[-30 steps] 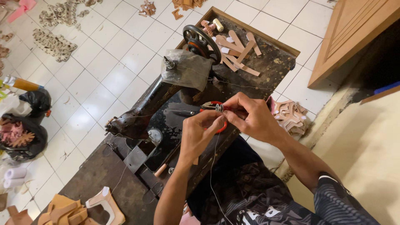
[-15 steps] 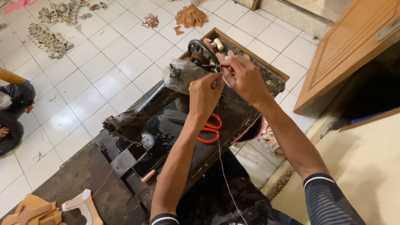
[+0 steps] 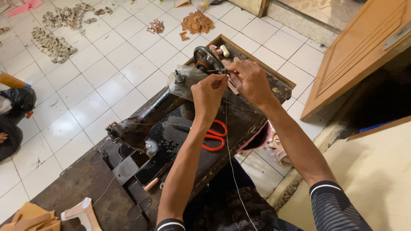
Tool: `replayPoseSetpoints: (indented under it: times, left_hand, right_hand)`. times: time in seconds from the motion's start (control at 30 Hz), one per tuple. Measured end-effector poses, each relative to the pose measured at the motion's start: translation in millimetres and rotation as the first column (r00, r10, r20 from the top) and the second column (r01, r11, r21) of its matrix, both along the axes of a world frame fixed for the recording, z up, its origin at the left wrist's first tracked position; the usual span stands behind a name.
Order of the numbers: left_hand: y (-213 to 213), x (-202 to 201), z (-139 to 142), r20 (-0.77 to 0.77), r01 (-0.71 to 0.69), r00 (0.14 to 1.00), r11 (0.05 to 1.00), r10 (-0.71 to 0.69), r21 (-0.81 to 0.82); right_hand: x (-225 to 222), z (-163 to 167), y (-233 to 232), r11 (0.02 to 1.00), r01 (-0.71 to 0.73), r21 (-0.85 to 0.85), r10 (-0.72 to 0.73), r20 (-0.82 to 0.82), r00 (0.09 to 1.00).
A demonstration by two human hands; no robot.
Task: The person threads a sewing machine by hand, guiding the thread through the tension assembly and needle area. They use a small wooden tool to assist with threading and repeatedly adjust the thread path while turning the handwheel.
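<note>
Both hands are raised over the far end of the sewing machine [image 3: 145, 119], just beside its handwheel [image 3: 206, 60], and work a pale thread [image 3: 231, 162]. The left hand [image 3: 208, 95] has its fingertips pinched narrow on the thread close to the wheel. The right hand [image 3: 253, 82] is curled, thumb and forefinger closed on the same thread right next to the left; the two hands nearly touch. From the pinch the thread hangs straight down past the near edge of the table [image 3: 85, 188] to the person's lap.

To do this well, the person would likely keep the thread taut between the two pinches, hold the hands close together so the short span stays under control, and keep the hanging length away from the red scissors [image 3: 215, 135], which lie on the table below the left wrist, near its right edge.

What the fingertips work on is hidden behind the knuckles: whether it is a knot, a spool or a guide cannot be told. A clear plastic wrap [image 3: 184, 81] blurs the top of the machine. The thread's lower end is lost against the dark clothing. The needle area is too dark to read. Leather pieces [image 3: 30, 216] at the table's near left corner are cut off by the frame.
</note>
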State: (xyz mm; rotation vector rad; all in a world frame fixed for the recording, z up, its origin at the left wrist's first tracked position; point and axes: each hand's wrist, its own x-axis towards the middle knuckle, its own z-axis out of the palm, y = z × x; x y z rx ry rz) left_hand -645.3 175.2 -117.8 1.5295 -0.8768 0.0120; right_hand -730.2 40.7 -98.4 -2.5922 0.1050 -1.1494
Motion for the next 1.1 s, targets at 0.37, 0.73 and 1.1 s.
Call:
replayPoseSetpoints:
  times: [0.37,0.73,1.1]
  left_hand:
    - [-4,3,0,-0.215,-0.066,0.975,0.997,0.056,-0.039]
    - [2,-12,-42,-0.783,0.178,0.400,0.879,-0.476,-0.443]
    - [15,-29,-57,-0.778,0.212,0.457,0.902,-0.431,-0.375]
  right_hand:
    - [-2,21,10,1.000,-0.002,0.011,0.002,-0.004,1.000]
    - [0,14,8,0.999,0.022,0.039,-0.022,0.001,1.000]
    - [0,4,4,0.997,0.018,0.068,-0.018,0.000,1.000]
